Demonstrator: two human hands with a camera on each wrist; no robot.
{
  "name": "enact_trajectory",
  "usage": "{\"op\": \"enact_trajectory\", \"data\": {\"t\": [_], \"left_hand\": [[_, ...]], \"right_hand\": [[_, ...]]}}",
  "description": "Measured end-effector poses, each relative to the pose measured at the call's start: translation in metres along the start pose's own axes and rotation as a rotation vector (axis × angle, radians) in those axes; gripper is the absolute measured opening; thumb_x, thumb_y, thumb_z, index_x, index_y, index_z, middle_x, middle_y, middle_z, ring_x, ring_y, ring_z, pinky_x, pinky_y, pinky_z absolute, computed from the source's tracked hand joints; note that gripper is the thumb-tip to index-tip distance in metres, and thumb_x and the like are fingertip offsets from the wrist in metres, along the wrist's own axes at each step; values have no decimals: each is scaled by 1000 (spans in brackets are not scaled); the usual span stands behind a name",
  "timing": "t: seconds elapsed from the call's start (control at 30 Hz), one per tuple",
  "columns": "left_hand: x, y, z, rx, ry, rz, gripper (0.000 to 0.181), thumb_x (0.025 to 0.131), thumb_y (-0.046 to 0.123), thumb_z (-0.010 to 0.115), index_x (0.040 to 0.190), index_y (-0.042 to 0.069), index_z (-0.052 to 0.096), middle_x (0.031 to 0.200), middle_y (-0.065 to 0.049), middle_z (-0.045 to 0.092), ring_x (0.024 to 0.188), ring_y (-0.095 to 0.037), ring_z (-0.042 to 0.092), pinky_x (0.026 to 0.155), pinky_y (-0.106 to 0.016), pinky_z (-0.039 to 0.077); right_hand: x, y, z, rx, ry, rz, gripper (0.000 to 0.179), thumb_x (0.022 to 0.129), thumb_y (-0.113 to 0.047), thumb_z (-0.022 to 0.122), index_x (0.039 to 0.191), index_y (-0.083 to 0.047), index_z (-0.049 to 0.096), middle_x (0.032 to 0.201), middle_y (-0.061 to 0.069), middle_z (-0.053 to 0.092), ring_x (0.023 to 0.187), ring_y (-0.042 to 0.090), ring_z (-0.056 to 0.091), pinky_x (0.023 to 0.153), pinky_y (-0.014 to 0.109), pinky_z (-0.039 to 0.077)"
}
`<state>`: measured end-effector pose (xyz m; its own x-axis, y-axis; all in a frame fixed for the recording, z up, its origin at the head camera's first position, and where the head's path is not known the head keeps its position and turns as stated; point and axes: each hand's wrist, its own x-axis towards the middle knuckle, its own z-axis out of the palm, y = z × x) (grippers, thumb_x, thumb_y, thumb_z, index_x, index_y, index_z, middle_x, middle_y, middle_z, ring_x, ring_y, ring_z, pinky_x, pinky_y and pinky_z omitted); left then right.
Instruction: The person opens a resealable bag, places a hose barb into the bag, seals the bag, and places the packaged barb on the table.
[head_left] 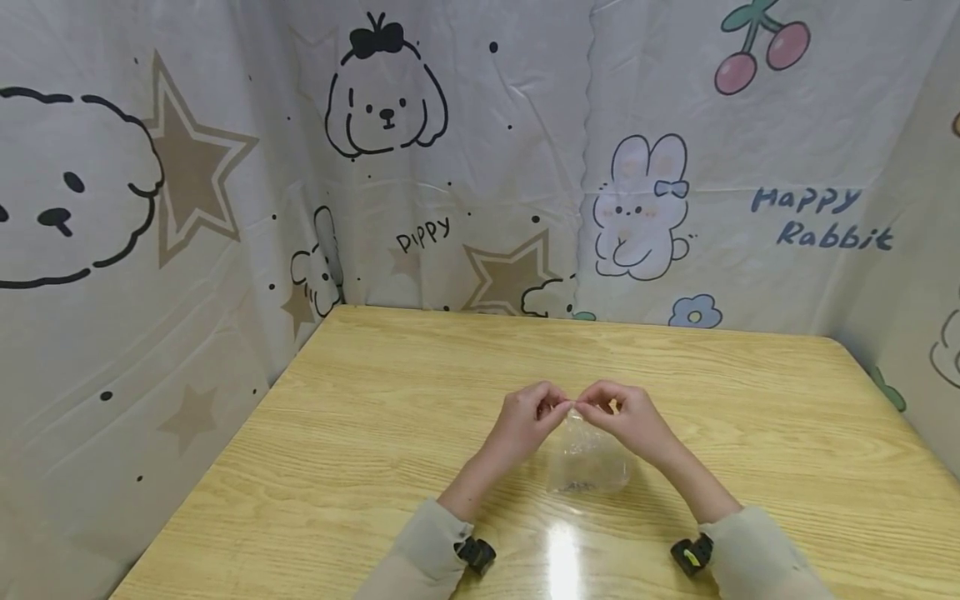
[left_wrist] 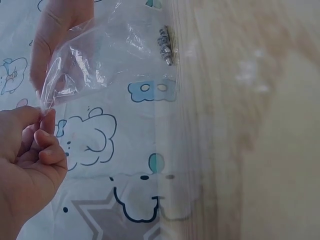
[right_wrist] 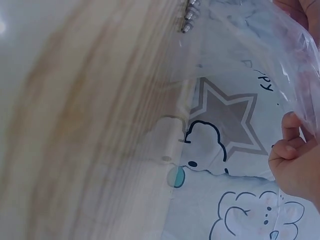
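Note:
A clear plastic bag (head_left: 588, 462) hangs upright between the two hands, close over the table. Its gathered top edge is pinched by my left hand (head_left: 531, 417) and my right hand (head_left: 624, 418), whose fingertips meet there. Several small silvery metal pieces, like screws, lie in a row at the bottom of the bag; in the left wrist view these metal pieces (left_wrist: 165, 46) show through the film. The right wrist view has the bag (right_wrist: 255, 40) stretching up to the right hand (right_wrist: 300, 170), with its other fingers curled.
The light wood-grain table (head_left: 375, 400) reflects a bright glare near its front. A printed curtain (head_left: 480, 167) stands behind and along both sides. Black wrist cameras are strapped at the left cuff (head_left: 476, 553) and right cuff (head_left: 692, 555).

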<state>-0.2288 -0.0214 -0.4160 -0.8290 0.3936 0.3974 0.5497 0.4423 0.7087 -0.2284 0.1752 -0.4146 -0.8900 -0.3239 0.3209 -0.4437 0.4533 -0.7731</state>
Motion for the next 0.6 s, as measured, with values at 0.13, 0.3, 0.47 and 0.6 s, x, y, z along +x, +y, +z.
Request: {"op": "enact_trajectory", "data": {"t": [0.13,0.3,0.47,0.6], "left_hand": [[-1,0,2,41,23,49,13,98,17,59,95,5,65,75,-6,59,60,0,37,54,-13,33],[-2,1,4,24,90,86,14,98,15,59,93,3,64,72,-7,59,59,0,39,55,-13,35],[-2,1,3,-55,158,51,14,97,16,61,93,3,66,72,-8,60,60,-1,40,56,-15,37],[-2,-1,0,-69,176,27,14,97,16,61,94,4,66,73,-8,61,62,-2,40,58,-15,36]], "right_hand": [[0,1,1,-13,-12,-6,7,94,-13,65,88,-11,70,76,-3,58,66,5,41,58,23,35],[-1,-2,-3,-30,-11,-14,8,93,-13,66,86,-10,68,75,-3,56,69,4,43,61,24,38],[-4,-1,-13,-32,-7,34,11,93,-17,67,86,-10,67,78,-1,60,72,6,48,68,25,39],[-9,2,-23,-66,8,83,13,94,-20,66,86,-10,68,81,0,64,76,7,50,75,30,38]]}}
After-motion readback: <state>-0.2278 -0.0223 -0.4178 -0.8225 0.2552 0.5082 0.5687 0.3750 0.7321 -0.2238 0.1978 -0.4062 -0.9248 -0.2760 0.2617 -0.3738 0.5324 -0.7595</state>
